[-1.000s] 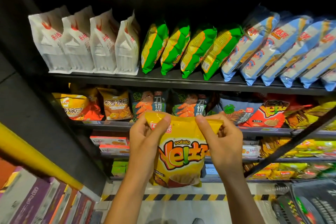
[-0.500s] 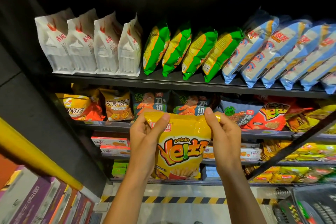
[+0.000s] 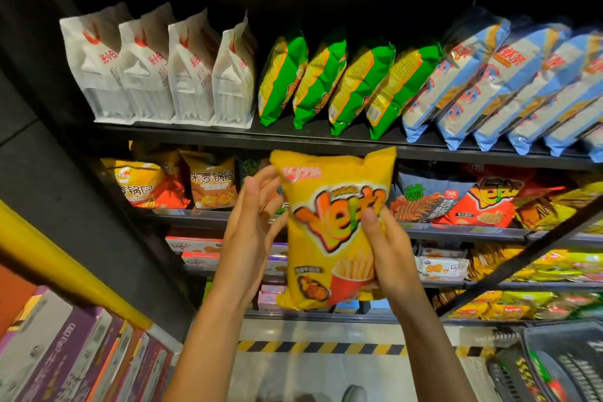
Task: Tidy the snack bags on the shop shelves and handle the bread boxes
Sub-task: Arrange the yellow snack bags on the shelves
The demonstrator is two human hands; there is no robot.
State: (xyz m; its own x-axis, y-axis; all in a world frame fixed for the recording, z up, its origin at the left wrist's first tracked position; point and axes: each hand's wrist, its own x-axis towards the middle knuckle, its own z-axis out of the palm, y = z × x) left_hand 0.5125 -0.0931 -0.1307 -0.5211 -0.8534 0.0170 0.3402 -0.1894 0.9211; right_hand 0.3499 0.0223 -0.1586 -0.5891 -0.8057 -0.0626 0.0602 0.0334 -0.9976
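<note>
I hold a yellow potato-stick snack bag (image 3: 326,254) upright in front of the second shelf (image 3: 456,232). My right hand (image 3: 391,254) grips its right side, thumb on the printed front and fingers behind. My left hand (image 3: 251,228) is at the bag's left edge with its fingers straight and spread, holding nothing. A red bag of the same brand (image 3: 486,202) lies on the second shelf to the right. Flat white and pink boxes (image 3: 195,248) sit on the third shelf behind my left wrist.
The top shelf (image 3: 195,135) carries white bags (image 3: 146,75), green bags (image 3: 342,81) and blue bags (image 3: 505,85), all leaning. Purple boxes (image 3: 65,352) stand at lower left under a yellow rail (image 3: 65,264). A dark basket (image 3: 561,365) sits at lower right.
The yellow bag has risen toward the second shelf. My right hand slid from the top corner down to the bag's side. My left hand let go of the top corner and opened.
</note>
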